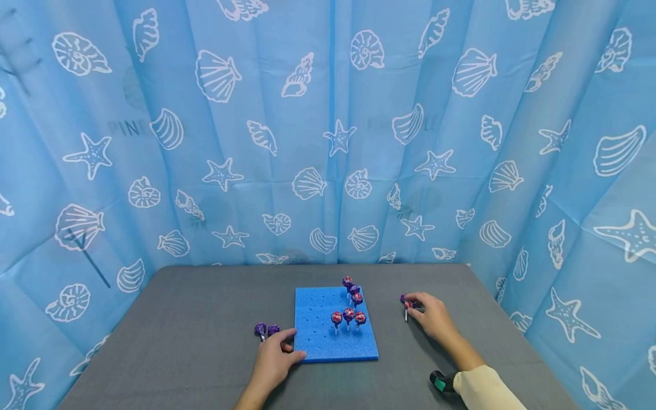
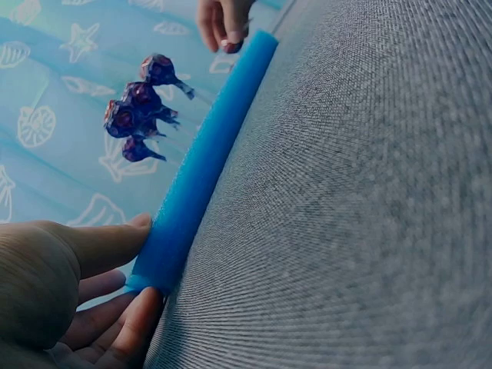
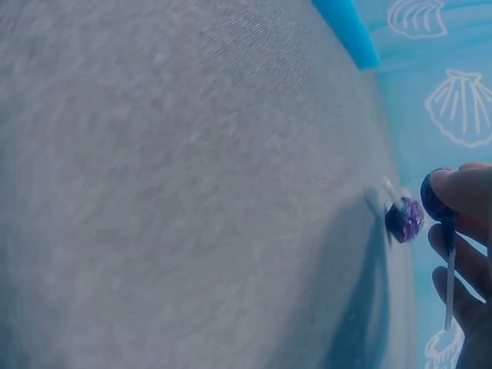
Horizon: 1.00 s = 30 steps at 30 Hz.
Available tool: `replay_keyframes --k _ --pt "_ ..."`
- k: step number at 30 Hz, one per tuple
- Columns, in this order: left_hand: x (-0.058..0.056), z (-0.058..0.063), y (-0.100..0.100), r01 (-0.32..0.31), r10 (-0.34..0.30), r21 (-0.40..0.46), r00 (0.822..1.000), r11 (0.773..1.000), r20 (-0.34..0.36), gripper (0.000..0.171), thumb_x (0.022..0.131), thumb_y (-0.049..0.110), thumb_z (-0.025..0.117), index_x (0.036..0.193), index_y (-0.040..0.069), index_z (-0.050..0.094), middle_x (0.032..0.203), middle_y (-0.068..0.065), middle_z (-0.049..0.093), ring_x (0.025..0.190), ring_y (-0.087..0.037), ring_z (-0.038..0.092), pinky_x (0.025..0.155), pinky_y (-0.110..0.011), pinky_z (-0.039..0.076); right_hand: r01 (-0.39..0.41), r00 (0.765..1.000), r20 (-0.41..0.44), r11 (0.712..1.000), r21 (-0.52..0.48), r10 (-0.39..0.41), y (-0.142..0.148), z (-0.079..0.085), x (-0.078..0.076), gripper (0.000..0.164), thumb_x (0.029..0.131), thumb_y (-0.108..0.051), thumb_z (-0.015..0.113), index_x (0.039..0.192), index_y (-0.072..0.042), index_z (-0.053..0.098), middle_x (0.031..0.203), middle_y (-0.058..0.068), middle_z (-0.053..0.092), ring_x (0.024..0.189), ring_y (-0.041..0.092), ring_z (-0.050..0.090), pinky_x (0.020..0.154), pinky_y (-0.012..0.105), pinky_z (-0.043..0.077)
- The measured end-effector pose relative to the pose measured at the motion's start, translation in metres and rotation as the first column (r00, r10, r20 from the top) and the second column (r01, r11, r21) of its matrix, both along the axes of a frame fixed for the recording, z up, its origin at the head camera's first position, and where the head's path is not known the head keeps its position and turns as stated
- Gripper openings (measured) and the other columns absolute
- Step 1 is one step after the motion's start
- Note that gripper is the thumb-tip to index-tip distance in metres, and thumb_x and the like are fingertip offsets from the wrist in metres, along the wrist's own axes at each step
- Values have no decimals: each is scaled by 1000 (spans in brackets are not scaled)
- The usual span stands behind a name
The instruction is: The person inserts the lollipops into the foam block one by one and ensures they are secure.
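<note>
Head view, lower centre: the left hand pinched a blue foam board cornerwise, seemingly steadying it beneath upright lollipops. Left wrist view, lower left: the thumb met its edge. Right wrist view, right edge: the right hand pinched another lollipop by its head, perhaps freeing the stick.

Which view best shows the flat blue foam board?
Head: the flat blue foam board shows nearly its whole holed top, the left hand covering little. Left wrist shows mainly its side edge; right wrist, only a small part.

Glossy-wrapped lollipops, matt foam board, rough ribbed tabletop cloth, smooth curtain
</note>
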<state>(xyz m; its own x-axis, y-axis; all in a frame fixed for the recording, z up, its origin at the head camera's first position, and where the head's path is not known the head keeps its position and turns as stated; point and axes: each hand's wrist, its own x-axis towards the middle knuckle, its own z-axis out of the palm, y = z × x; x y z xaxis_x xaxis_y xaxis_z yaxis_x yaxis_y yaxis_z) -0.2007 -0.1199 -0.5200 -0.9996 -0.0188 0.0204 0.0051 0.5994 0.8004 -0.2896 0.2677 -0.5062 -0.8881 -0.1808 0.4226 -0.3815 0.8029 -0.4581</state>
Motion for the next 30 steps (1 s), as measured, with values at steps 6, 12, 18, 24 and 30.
replay_keyframes --k 6,12,18,24,30 --pt "-1 -1 0 -4 4 0 1000 1000 -1 54 75 18 84 124 5 65 89 -1 58 78 -17 51 69 -37 45 -38 996 -77 999 -38 35 -7 6 -4 30 80 1 77 109 -4 69 100 10 66 92 29 64 79 50 49" --pt "-1 -2 0 -11 11 3 1000 1000 -4 54 76 18 84 124 6 65 89 -1 58 78 -16 52 68 -36 45 -90 988 -130 994 -64 81 -17 14 -8 29 82 3 74 110 -4 70 99 8 65 90 26 63 77 48 50" --pt "-1 -2 1 -11 11 2 1000 1000 -13 53 76 18 84 124 5 65 90 -1 58 78 -16 51 68 -35 45 -134 978 -175 987 -84 117 -30 25 -8 24 86 2 71 109 -1 70 102 9 64 91 26 62 77 48 50" --pt "0 -1 0 1 -1 10 1000 1000 -3 54 76 18 84 125 5 65 91 -2 59 79 -17 52 68 -36 45 -165 967 -214 980 -112 138 -43 35 -7 22 85 4 72 106 0 70 101 9 64 90 24 62 77 47 51" --pt "-1 -1 -1 16 -16 16 1000 1000 -8 56 75 19 84 125 4 64 93 -2 59 79 -17 52 69 -37 45 -221 952 -247 962 -158 179 -55 46 -6 22 84 5 72 105 0 69 101 9 64 90 23 63 76 46 52"
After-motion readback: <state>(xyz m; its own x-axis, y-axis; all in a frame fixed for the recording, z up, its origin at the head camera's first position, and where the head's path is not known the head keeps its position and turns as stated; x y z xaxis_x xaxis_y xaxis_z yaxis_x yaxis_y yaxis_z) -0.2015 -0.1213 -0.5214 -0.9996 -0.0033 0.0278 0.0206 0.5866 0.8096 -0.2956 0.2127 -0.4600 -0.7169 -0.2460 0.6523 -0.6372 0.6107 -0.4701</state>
